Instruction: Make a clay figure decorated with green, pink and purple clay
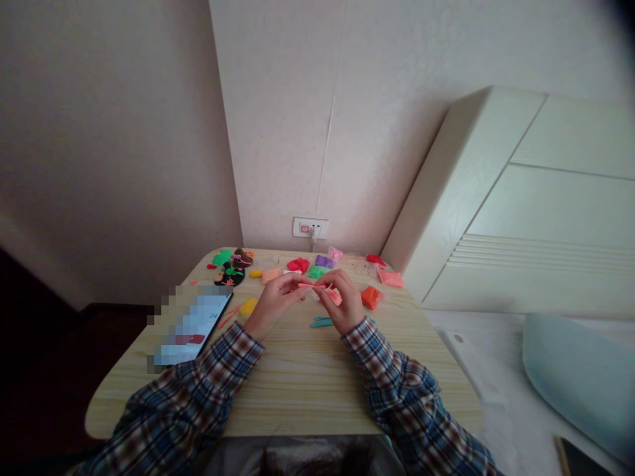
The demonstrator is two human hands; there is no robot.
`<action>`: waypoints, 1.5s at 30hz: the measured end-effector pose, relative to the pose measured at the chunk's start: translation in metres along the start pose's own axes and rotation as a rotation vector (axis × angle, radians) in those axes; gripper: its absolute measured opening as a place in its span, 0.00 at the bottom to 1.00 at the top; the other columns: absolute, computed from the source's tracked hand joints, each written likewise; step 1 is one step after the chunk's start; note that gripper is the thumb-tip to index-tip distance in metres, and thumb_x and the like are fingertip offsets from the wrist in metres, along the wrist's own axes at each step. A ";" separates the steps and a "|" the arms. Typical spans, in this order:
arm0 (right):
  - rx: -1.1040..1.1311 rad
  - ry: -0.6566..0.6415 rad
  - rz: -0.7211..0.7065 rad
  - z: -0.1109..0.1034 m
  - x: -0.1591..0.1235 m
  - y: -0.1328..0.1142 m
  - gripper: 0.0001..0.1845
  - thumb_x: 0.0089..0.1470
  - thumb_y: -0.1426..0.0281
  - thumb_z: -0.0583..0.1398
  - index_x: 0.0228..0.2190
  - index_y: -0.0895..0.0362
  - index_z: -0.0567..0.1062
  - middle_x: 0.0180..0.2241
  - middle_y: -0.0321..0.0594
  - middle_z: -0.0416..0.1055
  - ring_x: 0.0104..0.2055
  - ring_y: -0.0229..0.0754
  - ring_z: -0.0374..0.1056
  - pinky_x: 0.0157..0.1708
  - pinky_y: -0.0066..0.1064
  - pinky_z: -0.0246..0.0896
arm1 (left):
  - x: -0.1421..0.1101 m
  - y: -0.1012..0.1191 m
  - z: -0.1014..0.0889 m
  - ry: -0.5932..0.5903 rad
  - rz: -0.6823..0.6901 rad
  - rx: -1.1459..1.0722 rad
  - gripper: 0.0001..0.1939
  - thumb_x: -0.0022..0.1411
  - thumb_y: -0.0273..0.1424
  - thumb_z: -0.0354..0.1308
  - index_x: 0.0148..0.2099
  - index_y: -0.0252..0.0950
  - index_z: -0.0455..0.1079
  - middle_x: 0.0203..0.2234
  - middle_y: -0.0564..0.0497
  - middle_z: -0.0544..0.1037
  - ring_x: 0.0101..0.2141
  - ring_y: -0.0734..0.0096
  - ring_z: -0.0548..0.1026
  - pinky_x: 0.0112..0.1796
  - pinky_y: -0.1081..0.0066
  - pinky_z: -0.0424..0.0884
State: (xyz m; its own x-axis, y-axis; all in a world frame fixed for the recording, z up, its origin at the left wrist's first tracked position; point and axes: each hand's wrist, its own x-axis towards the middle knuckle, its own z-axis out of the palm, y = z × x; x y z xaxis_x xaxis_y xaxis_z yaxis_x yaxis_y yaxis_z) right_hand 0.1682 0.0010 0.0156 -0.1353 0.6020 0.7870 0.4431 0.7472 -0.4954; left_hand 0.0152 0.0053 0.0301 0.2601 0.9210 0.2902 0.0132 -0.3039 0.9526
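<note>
Over the middle of the table, my left hand (276, 303) and my right hand (346, 304) meet fingertip to fingertip. Both pinch a thin bit of pink modelling clay (308, 285). More of the pink stuff, perhaps in a clear wrapper, shows against my right fingers; they partly hide it. Teal modelling tools (321, 322) lie on the table beneath my right hand. A yellow lump of clay (249, 307) and a pink modelling tool (229, 316) rest left of my left hand. An orange clay packet (371, 297) sits just right of my right hand.
On the wooden table (297, 390), a tablet (193, 327) lies at left. Behind it is a black piece with small coloured clay shapes (231, 274). Along the back are purple (324, 262), red (297, 266) and salmon (391, 277) packets. A wall socket (310, 228) holds a plug.
</note>
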 end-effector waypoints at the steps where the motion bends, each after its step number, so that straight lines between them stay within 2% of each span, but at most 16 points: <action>1: 0.002 -0.004 0.005 0.000 0.000 0.000 0.03 0.52 0.70 0.56 0.28 0.57 0.69 0.28 0.39 0.65 0.31 0.39 0.61 0.30 0.31 0.59 | 0.000 0.000 0.000 0.005 0.003 0.013 0.09 0.50 0.34 0.59 0.33 0.33 0.70 0.30 0.51 0.72 0.30 0.73 0.69 0.31 0.73 0.66; 6: -0.002 -0.028 0.025 0.001 0.000 0.001 0.03 0.51 0.71 0.57 0.28 0.58 0.69 0.27 0.39 0.65 0.31 0.40 0.61 0.30 0.32 0.58 | 0.001 -0.002 -0.002 -0.007 0.010 0.031 0.09 0.50 0.34 0.59 0.31 0.33 0.70 0.28 0.51 0.71 0.29 0.73 0.68 0.30 0.73 0.66; 12: 0.002 -0.009 0.043 0.002 -0.001 0.002 0.04 0.51 0.71 0.56 0.26 0.58 0.68 0.26 0.38 0.64 0.30 0.39 0.60 0.30 0.31 0.58 | 0.002 -0.006 -0.001 -0.017 0.006 -0.046 0.11 0.49 0.34 0.60 0.35 0.33 0.69 0.31 0.51 0.71 0.31 0.72 0.70 0.32 0.72 0.67; 23: 0.013 -0.038 0.000 0.002 0.000 -0.001 0.03 0.52 0.71 0.56 0.27 0.57 0.67 0.27 0.38 0.64 0.30 0.39 0.60 0.29 0.31 0.58 | 0.002 -0.001 -0.002 -0.014 0.029 0.036 0.07 0.50 0.32 0.59 0.28 0.31 0.70 0.23 0.53 0.70 0.26 0.76 0.66 0.28 0.76 0.64; 32: 0.008 -0.021 -0.004 0.001 -0.001 0.001 0.03 0.52 0.71 0.55 0.27 0.57 0.67 0.27 0.38 0.64 0.31 0.39 0.60 0.30 0.31 0.58 | 0.002 -0.002 -0.001 0.011 -0.011 -0.032 0.07 0.49 0.31 0.60 0.31 0.32 0.71 0.28 0.52 0.72 0.27 0.76 0.68 0.29 0.76 0.65; 39: 0.004 -0.015 0.006 0.001 -0.001 0.000 0.02 0.51 0.71 0.56 0.28 0.57 0.69 0.27 0.38 0.65 0.31 0.39 0.61 0.30 0.31 0.59 | 0.001 -0.001 -0.002 0.012 0.002 -0.010 0.06 0.50 0.31 0.59 0.29 0.31 0.71 0.25 0.53 0.71 0.27 0.76 0.68 0.29 0.76 0.65; 45: -0.003 0.020 0.012 0.000 -0.001 0.001 0.02 0.51 0.73 0.56 0.27 0.57 0.68 0.27 0.38 0.64 0.30 0.38 0.60 0.30 0.31 0.59 | 0.002 -0.003 -0.001 0.004 -0.011 -0.062 0.09 0.50 0.30 0.60 0.35 0.32 0.71 0.31 0.51 0.73 0.30 0.75 0.69 0.31 0.76 0.66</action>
State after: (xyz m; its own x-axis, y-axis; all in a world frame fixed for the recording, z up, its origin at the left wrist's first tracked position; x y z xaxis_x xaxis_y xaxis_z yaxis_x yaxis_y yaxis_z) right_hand 0.1689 0.0011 0.0146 -0.1120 0.6053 0.7881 0.4477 0.7388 -0.5038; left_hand 0.0144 0.0084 0.0278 0.2568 0.9250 0.2799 -0.0435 -0.2783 0.9595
